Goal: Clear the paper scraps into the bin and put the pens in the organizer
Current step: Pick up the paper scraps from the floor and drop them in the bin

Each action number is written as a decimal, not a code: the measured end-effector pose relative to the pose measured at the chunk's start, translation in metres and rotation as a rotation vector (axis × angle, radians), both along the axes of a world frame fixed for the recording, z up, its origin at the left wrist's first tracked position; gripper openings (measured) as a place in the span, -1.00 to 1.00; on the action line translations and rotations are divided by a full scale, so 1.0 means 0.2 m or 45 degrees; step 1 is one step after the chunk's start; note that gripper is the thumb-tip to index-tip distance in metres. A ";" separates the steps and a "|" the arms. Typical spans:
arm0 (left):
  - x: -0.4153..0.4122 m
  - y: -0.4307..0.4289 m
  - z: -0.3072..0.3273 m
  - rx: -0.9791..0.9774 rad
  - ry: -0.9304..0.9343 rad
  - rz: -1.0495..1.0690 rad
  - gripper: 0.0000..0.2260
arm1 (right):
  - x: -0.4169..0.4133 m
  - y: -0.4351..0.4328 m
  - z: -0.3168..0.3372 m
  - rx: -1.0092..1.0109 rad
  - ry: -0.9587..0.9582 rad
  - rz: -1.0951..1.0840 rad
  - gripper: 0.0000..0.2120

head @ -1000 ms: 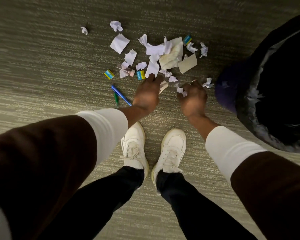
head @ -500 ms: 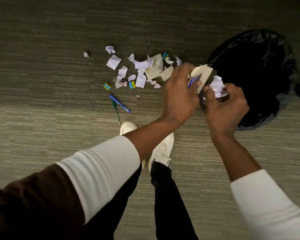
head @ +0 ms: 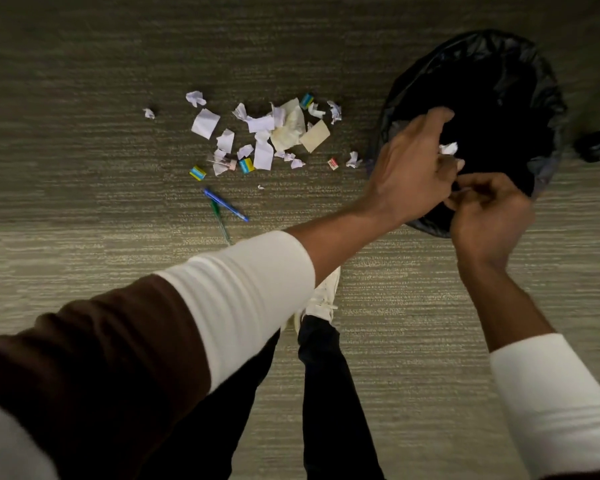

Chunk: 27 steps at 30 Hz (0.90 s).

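Over bin (head: 548, 109) | scrap (head: 448, 148) at left hand (head: 407, 171) grip | right hand (head: 487, 211) beside

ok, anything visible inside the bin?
Inside the bin only the black liner shows, its depth too dark to read. One white scrap sits at the left hand over the opening; both hands cover the near rim.

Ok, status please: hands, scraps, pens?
Both hands over bin, dropping a scrap. Scrap pile and two pens on carpet. No obstruction.
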<state>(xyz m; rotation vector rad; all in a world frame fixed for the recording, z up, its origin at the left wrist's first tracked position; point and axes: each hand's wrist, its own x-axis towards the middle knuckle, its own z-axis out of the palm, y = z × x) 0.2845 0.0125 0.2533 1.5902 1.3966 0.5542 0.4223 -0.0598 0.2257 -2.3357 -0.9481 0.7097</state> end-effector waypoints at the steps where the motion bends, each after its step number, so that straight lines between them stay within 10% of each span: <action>1: -0.04 -0.02 -0.01 0.035 -0.023 0.049 -0.62 | -0.05 -0.02 0.01 0.028 0.036 0.021 -0.75; 9: -0.64 -0.07 -0.37 -0.207 0.357 0.511 -0.89 | -0.56 -0.05 -0.12 0.033 0.144 0.643 -0.87; 17: -1.09 -0.03 -1.10 -0.444 1.033 -0.046 0.05 | -0.74 0.18 -0.87 -0.713 -0.195 1.014 -0.13; 27: -0.97 0.16 -1.54 -0.161 1.023 -0.221 0.27 | -0.80 0.32 -1.42 -0.658 -0.406 0.857 -0.13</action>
